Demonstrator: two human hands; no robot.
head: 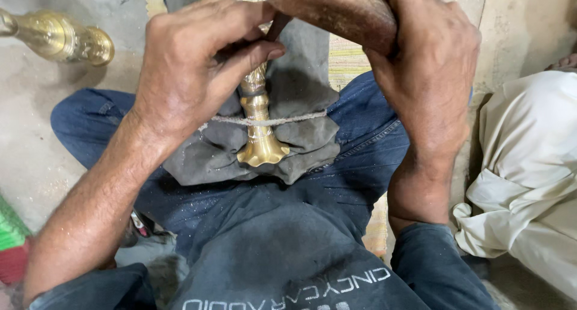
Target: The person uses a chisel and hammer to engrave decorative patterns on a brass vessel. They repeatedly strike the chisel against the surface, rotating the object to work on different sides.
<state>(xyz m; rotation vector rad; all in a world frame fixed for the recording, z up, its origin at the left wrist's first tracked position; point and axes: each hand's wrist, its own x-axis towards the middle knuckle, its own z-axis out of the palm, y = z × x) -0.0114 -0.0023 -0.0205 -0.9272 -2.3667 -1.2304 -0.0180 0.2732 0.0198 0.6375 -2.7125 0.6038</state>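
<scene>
A tall brass piece [258, 135] with a flared end lies along my lap on a grey cloth [300, 141], tied down by a thin cord [294, 118]. My left hand [192, 63] pinches a small dark tool [277, 27] against the brass stem. My right hand [430, 69] is wrapped around a thick brown wooden handle [336, 9] that crosses above the brass. The upper part of the brass piece is hidden behind both hands.
Another brass piece [60, 38] lies on the dusty concrete floor at the upper left. A person in light cream clothing [529, 165] sits close on the right. A striped mat [348, 57] lies under my legs. Red and green material [12, 244] shows at the left edge.
</scene>
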